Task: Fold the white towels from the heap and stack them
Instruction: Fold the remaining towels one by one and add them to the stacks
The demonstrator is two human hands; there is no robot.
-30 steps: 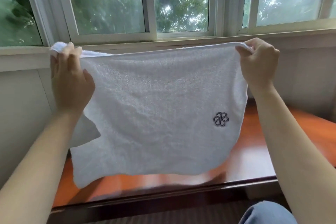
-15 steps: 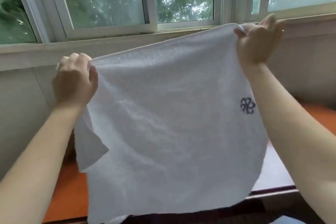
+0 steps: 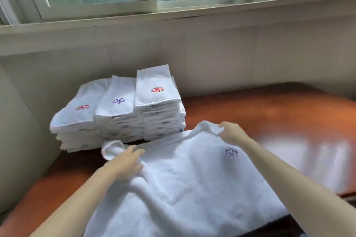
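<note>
A white towel (image 3: 188, 184) with a dark flower emblem lies spread on the orange-brown table (image 3: 289, 121), its near edge hanging over the front. My left hand (image 3: 127, 161) rests on its far left corner, which is curled up, fingers loosely bent on the cloth. My right hand (image 3: 231, 132) pinches the far right corner, lifted slightly off the table. Behind the towel stand three stacks of folded white towels (image 3: 123, 113), each topped by a red or purple flower emblem.
A pale wall and a window sill (image 3: 173, 23) run behind the table; the wall also closes the left side next to the stacks. The table's glossy surface stretches to the right of the towel.
The towel was held up in the air by its top corners; now it lies flat on the table, and my view has tilted down to show the folded stacks.
</note>
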